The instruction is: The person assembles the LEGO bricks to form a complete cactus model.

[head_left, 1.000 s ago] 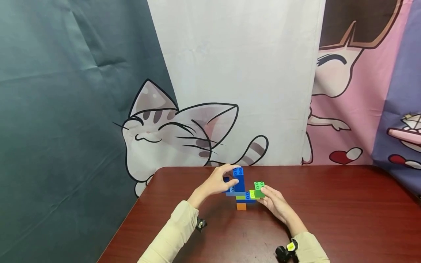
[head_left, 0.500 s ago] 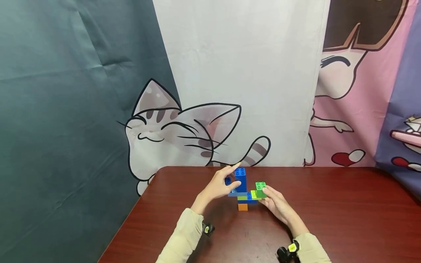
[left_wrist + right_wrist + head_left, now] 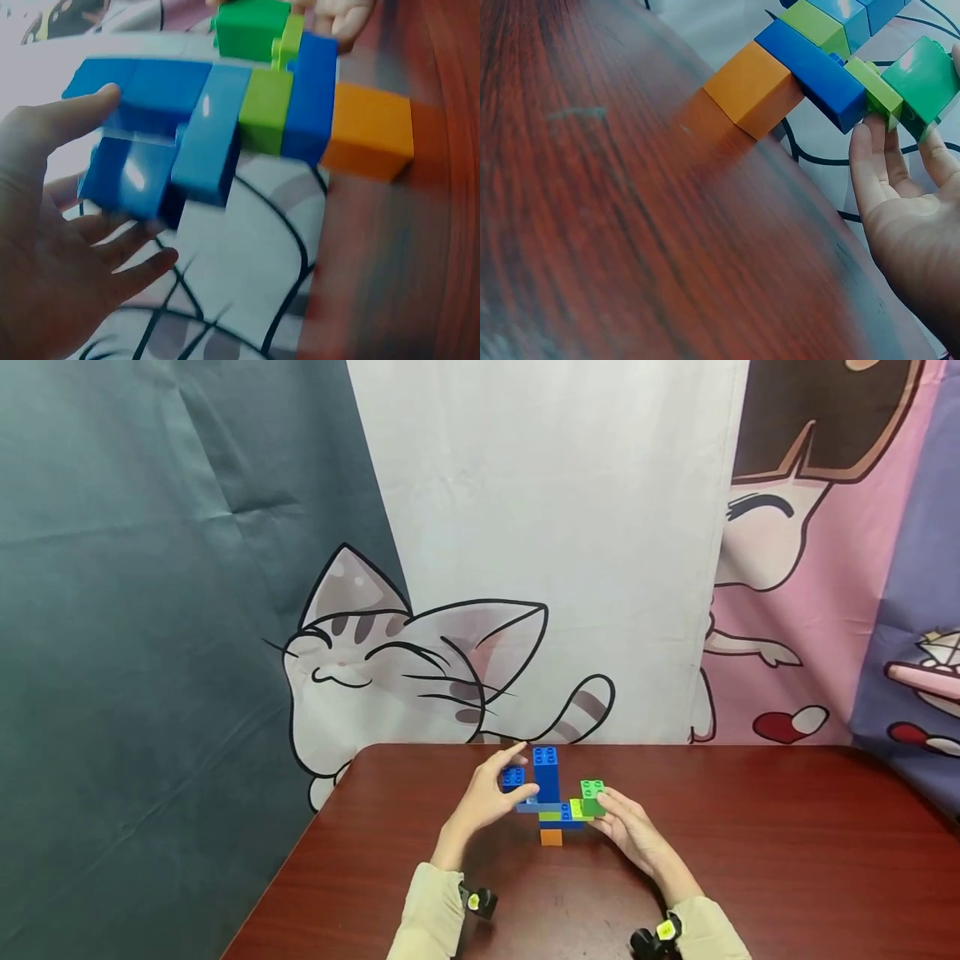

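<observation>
An assembly of toy building bricks stands on the table. At its bottom is an orange brick [image 3: 551,837], with a dark blue brick [image 3: 310,97] above it and a lime one beside a light blue brick [image 3: 212,135]. From the light blue brick rise a tall blue tower [image 3: 547,777] and a shorter blue stack [image 3: 127,176]. My left hand [image 3: 480,797] is spread around these on the left, its thumb at the tower; firm contact is unclear. My right hand [image 3: 636,835] pinches the green brick [image 3: 592,800] at the right end, fingertips under the lime brick [image 3: 875,88].
The reddish-brown wooden table [image 3: 780,852] extends to both sides. Behind its far edge hangs a cloth backdrop [image 3: 555,527] with a cartoon cat. A small black camera [image 3: 482,902] sits at the left wrist, another black device [image 3: 651,941] at the right.
My left hand has drawn back to the left and a little down from the blue tower, its fingers leaving the tower's top. The right hand stays at the green brick.
</observation>
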Demonstrator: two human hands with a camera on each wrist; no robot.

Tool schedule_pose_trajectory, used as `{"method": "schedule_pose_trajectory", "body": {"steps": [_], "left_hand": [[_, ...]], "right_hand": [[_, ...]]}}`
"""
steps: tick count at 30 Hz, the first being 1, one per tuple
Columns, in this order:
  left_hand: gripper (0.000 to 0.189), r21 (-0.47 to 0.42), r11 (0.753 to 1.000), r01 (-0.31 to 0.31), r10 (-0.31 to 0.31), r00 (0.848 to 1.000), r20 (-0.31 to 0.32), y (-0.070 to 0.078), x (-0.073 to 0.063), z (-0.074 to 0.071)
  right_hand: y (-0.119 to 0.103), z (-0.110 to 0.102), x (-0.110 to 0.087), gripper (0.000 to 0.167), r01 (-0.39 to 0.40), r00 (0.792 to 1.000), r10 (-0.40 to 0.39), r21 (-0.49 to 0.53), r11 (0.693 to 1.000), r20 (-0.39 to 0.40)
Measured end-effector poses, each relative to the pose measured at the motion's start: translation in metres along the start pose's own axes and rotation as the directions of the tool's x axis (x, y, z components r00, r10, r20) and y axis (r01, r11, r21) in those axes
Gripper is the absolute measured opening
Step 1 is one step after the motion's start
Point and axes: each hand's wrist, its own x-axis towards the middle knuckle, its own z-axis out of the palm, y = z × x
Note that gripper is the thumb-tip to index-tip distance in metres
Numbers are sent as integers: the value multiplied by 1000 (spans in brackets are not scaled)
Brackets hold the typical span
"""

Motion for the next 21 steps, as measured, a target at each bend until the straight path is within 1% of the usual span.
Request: {"method": "schedule_pose_trajectory", "body": {"steps": [1,3,6,8,9,11,13,15,18,21], "left_hand": [[66,-3,1000,20,-20,1000,-4,-2,-2,-3],[70,-4,997,75,-75,997,11,-6,-6,-8],[76,-3,988,154,-154,986,64,-10,-12,-14],[76,13,983,185,-185,978,96,-12,-14,-16],[75,21,981,194,-195,975,103,-13,-15,-17],[70,25,979,202,-203,974,104,-14,-16,-17],[65,23,976,215,-216,972,95,-16,-16,-16],[58,13,975,221,-221,971,90,-18,-16,-14],[51,-5,975,221,-220,971,89,-21,-17,-11],[47,-31,975,222,-219,972,83,-22,-18,-9]], "right_hand": [[0,0,0,60,0,1000,0,-3,1000,8],[0,-1,0,59,1,1000,-1,-9,1000,18],[0,-2,0,59,3,1000,-3,-12,1000,17],[1,-3,-2,58,7,1000,-7,-9,1000,20],[1,-3,-2,55,17,1000,-17,-1,1000,26],[2,-5,-2,45,35,998,-36,14,999,47],[3,-6,-2,30,52,995,-55,40,998,83],[3,-7,-1,21,69,989,-78,69,995,123],[3,-8,-1,23,77,981,-91,88,993,172],[3,-8,-1,22,76,977,-91,85,994,194]]}}
